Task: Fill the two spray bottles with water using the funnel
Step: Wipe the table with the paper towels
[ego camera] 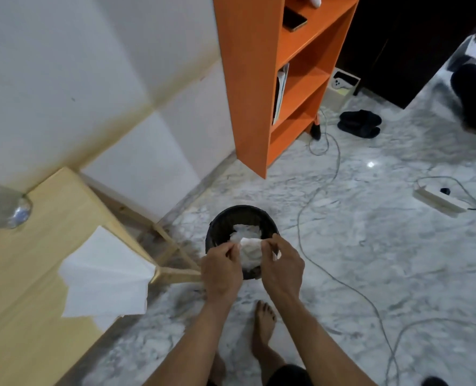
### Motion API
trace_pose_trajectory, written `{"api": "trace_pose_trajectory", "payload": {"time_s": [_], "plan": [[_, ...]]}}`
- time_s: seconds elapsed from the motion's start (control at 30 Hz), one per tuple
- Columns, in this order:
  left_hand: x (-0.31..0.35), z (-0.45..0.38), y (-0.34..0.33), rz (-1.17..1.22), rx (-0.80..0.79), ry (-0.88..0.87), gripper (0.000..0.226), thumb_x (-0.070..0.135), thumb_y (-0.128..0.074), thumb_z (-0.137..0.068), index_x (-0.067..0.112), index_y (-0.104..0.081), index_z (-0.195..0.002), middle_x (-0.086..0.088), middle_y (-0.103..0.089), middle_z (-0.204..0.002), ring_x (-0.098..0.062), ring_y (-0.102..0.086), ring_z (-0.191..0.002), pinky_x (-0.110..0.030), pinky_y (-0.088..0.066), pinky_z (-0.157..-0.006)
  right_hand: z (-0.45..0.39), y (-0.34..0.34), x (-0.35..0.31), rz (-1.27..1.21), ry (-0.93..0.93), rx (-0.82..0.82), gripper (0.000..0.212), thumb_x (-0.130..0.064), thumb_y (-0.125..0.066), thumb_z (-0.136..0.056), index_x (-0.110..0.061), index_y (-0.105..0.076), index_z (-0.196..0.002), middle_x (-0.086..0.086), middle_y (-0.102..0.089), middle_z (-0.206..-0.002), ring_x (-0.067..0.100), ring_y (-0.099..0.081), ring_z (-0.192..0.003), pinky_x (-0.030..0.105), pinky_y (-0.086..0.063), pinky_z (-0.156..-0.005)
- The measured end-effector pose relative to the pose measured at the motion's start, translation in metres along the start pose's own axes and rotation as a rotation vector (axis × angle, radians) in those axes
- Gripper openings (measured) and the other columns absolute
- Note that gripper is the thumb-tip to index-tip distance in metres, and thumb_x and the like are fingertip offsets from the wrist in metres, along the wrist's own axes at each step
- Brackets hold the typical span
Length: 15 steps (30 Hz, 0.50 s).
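My left hand (223, 267) and my right hand (283, 267) are both over a black waste bin (217, 224) on the floor. Between them they pinch a crumpled white tissue (250, 250). More white paper (245, 231) lies inside the bin. A clear plastic bottle (1, 206) lies blurred at the left edge on the wooden table (36, 263). No spray bottle or funnel shows in this view.
A white folded paper sheet (106, 277) hangs over the table's corner. An orange shelf unit (273, 79) stands against the wall. Grey cables (329, 174) and a white power strip (437, 200) lie on the marble floor. Dark slippers (359, 123) sit farther back. My bare foot (263, 327) is below the bin.
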State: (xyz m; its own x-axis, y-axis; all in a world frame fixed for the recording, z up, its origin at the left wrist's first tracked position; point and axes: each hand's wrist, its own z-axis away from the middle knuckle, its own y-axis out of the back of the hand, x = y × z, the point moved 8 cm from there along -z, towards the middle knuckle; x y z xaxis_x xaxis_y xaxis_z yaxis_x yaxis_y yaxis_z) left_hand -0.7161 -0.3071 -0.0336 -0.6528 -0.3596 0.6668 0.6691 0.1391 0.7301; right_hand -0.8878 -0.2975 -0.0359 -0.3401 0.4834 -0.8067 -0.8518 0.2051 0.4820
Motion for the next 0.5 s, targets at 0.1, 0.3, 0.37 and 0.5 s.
{"api": "trace_pose_trajectory", "payload": {"time_s": [0.1,0.3,0.37,0.5], "plan": [[-0.005,-0.021,-0.022,0.011,-0.028,0.025,0.021,0.018,-0.067,-0.096,0.009,-0.077,-0.08,0.005,-0.066,-0.062,-0.012,-0.059,-0.057,-0.035,-0.053,-0.069,-0.026,-0.017,0.008,0.057,0.017,-0.005,0.014,-0.021,-0.058,-0.099,-0.025,-0.068,-0.092,-0.012,-0.062,-0.092,0.01,-0.055,-0.091,0.032,-0.048,-0.083],[-0.032,-0.062,-0.069,0.031,-0.089,0.103,0.029,0.019,-0.064,-0.098,0.008,-0.072,-0.072,0.0,-0.065,-0.06,-0.006,-0.054,-0.053,-0.037,-0.051,-0.069,-0.074,-0.052,0.029,0.172,0.007,-0.035,0.017,-0.023,-0.059,-0.096,-0.026,-0.064,-0.079,-0.011,-0.065,-0.081,0.01,-0.06,-0.082,0.023,-0.04,-0.068],[-0.038,-0.072,-0.078,0.0,-0.086,0.108,0.031,0.02,-0.064,-0.098,0.009,-0.07,-0.07,-0.001,-0.065,-0.06,-0.012,-0.056,-0.054,-0.04,-0.052,-0.071,-0.087,-0.063,0.035,0.19,0.0,-0.046,0.015,-0.023,-0.06,-0.095,-0.026,-0.067,-0.082,-0.011,-0.067,-0.085,0.011,-0.062,-0.086,0.022,-0.039,-0.068],[-0.05,-0.087,-0.092,0.037,-0.163,0.234,0.029,0.035,-0.057,-0.102,0.013,-0.072,-0.115,-0.006,-0.073,-0.112,-0.027,-0.068,-0.101,-0.049,-0.052,-0.098,-0.105,-0.084,0.04,0.208,-0.027,-0.114,0.02,-0.032,-0.058,-0.099,-0.025,-0.069,-0.115,-0.004,-0.071,-0.115,0.017,-0.064,-0.112,0.023,-0.044,-0.087]]}}
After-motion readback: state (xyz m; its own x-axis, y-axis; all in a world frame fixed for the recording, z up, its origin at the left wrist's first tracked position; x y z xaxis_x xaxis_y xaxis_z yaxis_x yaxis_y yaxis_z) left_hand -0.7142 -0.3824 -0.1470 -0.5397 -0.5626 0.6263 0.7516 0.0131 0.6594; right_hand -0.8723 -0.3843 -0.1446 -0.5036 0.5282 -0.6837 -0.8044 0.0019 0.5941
